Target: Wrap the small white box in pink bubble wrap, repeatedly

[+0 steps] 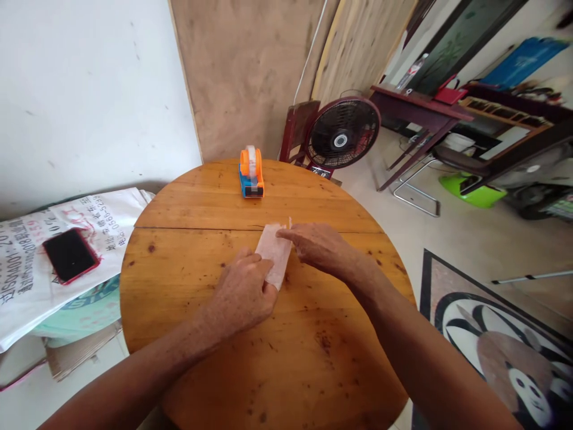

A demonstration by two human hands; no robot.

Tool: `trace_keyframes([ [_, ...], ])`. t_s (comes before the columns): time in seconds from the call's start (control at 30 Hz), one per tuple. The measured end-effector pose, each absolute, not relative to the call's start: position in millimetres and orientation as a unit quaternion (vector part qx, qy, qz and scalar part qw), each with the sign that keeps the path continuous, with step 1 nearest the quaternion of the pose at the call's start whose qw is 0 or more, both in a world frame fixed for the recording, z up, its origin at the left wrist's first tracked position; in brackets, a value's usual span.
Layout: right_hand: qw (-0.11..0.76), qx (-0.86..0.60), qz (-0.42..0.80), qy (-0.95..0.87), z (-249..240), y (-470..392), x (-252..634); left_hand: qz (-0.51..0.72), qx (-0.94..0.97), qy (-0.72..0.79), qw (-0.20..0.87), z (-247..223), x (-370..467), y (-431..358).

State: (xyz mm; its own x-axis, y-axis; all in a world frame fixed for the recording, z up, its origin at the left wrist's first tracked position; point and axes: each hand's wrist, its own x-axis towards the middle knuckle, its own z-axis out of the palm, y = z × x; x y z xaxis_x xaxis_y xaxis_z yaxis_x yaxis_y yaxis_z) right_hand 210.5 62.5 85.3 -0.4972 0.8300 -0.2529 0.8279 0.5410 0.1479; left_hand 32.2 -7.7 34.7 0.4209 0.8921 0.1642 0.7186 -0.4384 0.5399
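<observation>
A flat, pale pink piece of folded paper [274,246] lies on the round wooden table, slightly tilted. My left hand [248,285] is closed on its lower end, with the thumb underneath at the near edge and the fingers over the top. Above the paper's upper right corner, my right hand [316,243] presses an index finger on the surface; its other fingers are curled in at the edge and its thumb is hidden. A thin pale sliver [290,223] sticks up beside that corner. Farther back stands an orange and blue tape dispenser [251,173] with a roll of clear tape.
The round wooden table [215,358] is bordered by a white wall on the left. Stacked sacks [111,209] hold a phone [70,255] at the left. Behind the table are a fan [342,134] and a chair [299,128]. A dark red desk [425,104] stands at right.
</observation>
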Motion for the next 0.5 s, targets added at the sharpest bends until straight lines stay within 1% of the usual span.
trace_keyframes([
  [0.1, 0.151, 0.489, -0.003, 0.859, 83.7, 74.7, 212.8, 0.235, 0.816, 0.492, 0.191, 32.2, 32.3, -8.1],
  [0.17, 0.126, 0.498, -0.028, 0.857, 78.5, 84.2, 217.2, 0.240, 0.812, 0.494, 0.195, 31.7, 32.3, -8.1],
  [0.3, 0.042, 0.483, -0.102, 0.869, 64.2, 100.6, 230.8, 0.256, 0.808, 0.493, 0.195, 29.8, 31.9, -8.1],
  [0.37, 0.002, 0.468, -0.116, 0.876, 62.7, 105.0, 237.9, 0.266, 0.806, 0.494, 0.190, 28.3, 32.0, -8.6],
  [0.5, -0.089, 0.453, -0.140, 0.876, 81.2, 103.9, 246.3, 0.264, 0.807, 0.496, 0.182, 26.9, 32.8, -9.8],
])
